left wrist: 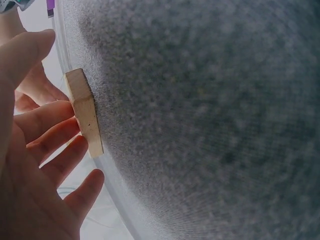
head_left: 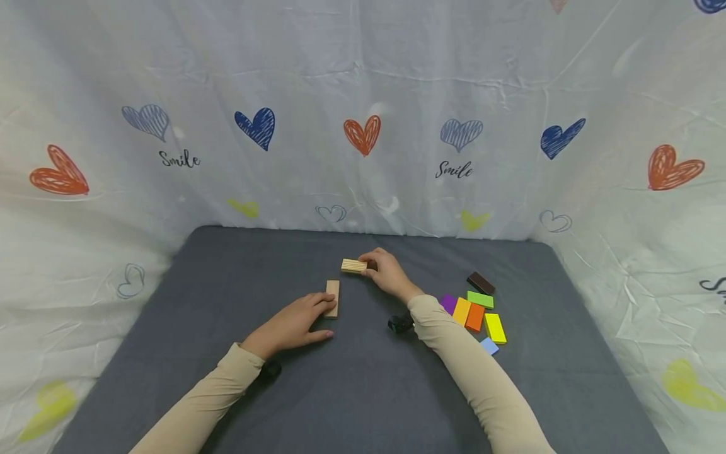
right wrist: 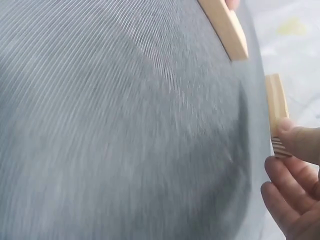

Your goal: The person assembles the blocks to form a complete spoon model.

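Observation:
A plain wooden block (head_left: 333,301) lies lengthwise on the dark grey tabletop, pointing away from me. My left hand (head_left: 295,323) touches its left side with extended fingertips, while the thumb stays apart from it. The left wrist view shows those fingers (left wrist: 55,131) against the wooden block (left wrist: 86,114). Farther back, a second wooden block (head_left: 353,266) with striped grain lies crosswise, just beyond the first. My right hand (head_left: 390,272) pinches its right end. In the right wrist view, the thumb (right wrist: 300,142) presses on this striped block (right wrist: 276,102). A gap separates the two blocks.
Coloured blocks lie loosely grouped to the right, near my right forearm: dark brown (head_left: 481,283), green (head_left: 480,299), purple (head_left: 448,304), orange (head_left: 475,317), yellow (head_left: 495,328), light blue (head_left: 489,345) and others. Behind the table (head_left: 363,391) hangs a white curtain (head_left: 408,75) with printed hearts.

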Demonstrator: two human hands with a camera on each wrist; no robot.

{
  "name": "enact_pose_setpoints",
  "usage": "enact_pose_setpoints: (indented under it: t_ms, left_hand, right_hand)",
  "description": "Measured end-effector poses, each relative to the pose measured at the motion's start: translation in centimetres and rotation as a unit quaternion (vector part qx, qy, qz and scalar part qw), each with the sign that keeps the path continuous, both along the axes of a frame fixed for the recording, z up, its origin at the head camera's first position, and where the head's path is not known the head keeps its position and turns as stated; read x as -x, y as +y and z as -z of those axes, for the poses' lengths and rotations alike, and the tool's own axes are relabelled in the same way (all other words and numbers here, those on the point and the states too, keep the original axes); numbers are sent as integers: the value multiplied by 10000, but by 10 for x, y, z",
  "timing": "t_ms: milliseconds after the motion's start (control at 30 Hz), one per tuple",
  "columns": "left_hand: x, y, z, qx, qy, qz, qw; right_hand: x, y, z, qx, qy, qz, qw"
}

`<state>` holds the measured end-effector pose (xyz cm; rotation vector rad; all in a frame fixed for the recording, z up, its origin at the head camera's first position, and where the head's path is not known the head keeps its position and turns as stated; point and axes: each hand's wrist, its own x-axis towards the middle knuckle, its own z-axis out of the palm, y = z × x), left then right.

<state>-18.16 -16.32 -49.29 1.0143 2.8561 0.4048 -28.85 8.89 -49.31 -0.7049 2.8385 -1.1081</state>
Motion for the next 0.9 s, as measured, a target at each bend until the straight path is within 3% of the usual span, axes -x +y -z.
enact_pose_setpoints:
  t_ms: [367,900]
  left_hand:
    - [1,-2,2,-36,79,105,9999]
    - [2,-3,3,-93,140,154,9997]
  right_hand:
    - [3,-31,7,57,-344,-218,9992]
    - [1,-40,12,23,-248,-383,9990]
